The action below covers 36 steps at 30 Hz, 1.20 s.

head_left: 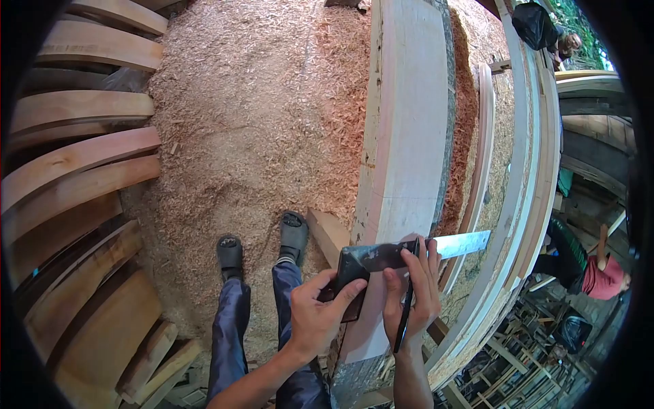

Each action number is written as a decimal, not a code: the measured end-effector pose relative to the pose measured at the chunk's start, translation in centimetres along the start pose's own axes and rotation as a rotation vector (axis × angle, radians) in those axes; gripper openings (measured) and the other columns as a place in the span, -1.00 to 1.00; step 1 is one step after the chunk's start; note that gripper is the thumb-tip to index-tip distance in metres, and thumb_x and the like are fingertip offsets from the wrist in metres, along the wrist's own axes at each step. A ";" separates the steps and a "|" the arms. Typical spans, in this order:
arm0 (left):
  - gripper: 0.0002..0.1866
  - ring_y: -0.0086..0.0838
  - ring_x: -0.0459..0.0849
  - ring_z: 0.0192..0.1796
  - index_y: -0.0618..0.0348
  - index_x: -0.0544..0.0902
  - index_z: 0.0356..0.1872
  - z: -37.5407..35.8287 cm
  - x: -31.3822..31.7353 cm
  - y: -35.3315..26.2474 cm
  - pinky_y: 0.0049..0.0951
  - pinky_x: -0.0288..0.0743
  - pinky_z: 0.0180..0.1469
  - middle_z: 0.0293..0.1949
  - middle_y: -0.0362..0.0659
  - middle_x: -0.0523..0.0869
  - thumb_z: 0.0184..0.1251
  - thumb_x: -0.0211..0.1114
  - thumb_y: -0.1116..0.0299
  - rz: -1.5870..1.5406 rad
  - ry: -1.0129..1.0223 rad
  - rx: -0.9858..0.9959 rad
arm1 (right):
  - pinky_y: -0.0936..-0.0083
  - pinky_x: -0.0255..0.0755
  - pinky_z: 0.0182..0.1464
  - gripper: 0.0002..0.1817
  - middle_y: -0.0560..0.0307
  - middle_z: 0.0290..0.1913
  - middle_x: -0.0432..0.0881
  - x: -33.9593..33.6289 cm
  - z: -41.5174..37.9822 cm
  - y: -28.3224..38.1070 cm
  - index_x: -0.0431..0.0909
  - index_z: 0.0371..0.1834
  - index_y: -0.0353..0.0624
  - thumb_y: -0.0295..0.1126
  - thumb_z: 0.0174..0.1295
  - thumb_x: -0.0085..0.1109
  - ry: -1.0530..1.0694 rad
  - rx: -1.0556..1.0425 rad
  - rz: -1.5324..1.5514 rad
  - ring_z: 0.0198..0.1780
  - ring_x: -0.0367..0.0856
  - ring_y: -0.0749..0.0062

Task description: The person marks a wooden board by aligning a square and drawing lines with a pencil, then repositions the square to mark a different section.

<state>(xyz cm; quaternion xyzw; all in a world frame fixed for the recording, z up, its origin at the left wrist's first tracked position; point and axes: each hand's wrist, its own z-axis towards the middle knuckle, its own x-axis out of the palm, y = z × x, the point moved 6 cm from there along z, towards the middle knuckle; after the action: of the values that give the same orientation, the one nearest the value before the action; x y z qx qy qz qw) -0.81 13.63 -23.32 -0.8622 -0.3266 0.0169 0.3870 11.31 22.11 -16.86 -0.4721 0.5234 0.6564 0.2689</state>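
A long pale wooden plank [409,136] runs away from me over a floor of wood shavings. A metal try square [409,253] lies across its near end, its steel blade [463,243] reaching right. My left hand [317,317] grips the square's dark stock at the plank's left edge. My right hand [412,290] presses its fingers on the blade and holds a thin dark pencil [405,313] upright against it.
Curved wooden boards [75,170] are stacked at the left. Curved wooden ribs [531,177] rise at the right. Shavings [252,123] cover the floor around my two sandalled feet [262,249]. A person in a red shirt [599,276] bends at the far right, another person [552,34] is at the top right.
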 end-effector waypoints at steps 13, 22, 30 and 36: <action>-0.76 -0.68 0.65 -0.30 0.36 0.70 -0.14 1.7 0.5 -1.6 -0.65 0.55 -0.23 -0.30 -0.21 0.76 0.25 0.46 0.42 -0.010 -0.016 0.033 | -0.14 0.11 0.43 -0.65 -0.19 0.27 0.53 0.1 2.2 0.1 0.61 0.07 -0.21 -0.43 0.21 0.34 -0.022 -0.029 0.009 0.42 0.32 -0.20; -0.77 -0.68 0.65 -0.28 0.36 0.70 -0.17 1.6 0.3 -1.6 -0.65 0.55 -0.21 -0.30 -0.22 0.76 0.24 0.46 0.42 -0.003 -0.005 0.003 | -0.15 0.12 0.42 -0.65 -0.18 0.27 0.53 0.1 2.1 0.0 0.62 0.07 -0.19 -0.43 0.20 0.34 -0.014 -0.012 0.022 0.41 0.33 -0.19; -0.78 -0.69 0.64 -0.28 0.36 0.70 -0.16 1.3 0.4 -1.5 -0.65 0.54 -0.21 -0.29 -0.23 0.75 0.25 0.45 0.44 -0.029 -0.007 0.001 | -0.10 0.17 0.41 -0.64 -0.20 0.24 0.55 0.0 2.0 0.2 0.61 0.07 -0.22 -0.41 0.21 0.34 -0.007 -0.040 -0.025 0.40 0.36 -0.20; -0.74 -0.67 0.69 -0.31 0.39 0.70 -0.13 1.5 0.4 -1.3 -0.66 0.59 -0.30 -0.31 -0.15 0.78 0.26 0.45 0.42 -0.017 -0.006 0.056 | -0.14 0.14 0.42 -0.65 -0.16 0.25 0.55 0.0 2.0 0.1 0.63 0.05 -0.21 -0.42 0.18 0.36 -0.024 -0.028 -0.005 0.40 0.36 -0.19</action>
<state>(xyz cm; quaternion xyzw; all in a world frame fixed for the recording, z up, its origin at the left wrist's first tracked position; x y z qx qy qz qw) -1.66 15.46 -23.38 -0.8482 -0.3345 0.0253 0.4099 10.54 23.98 -16.79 -0.4693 0.5099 0.6684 0.2701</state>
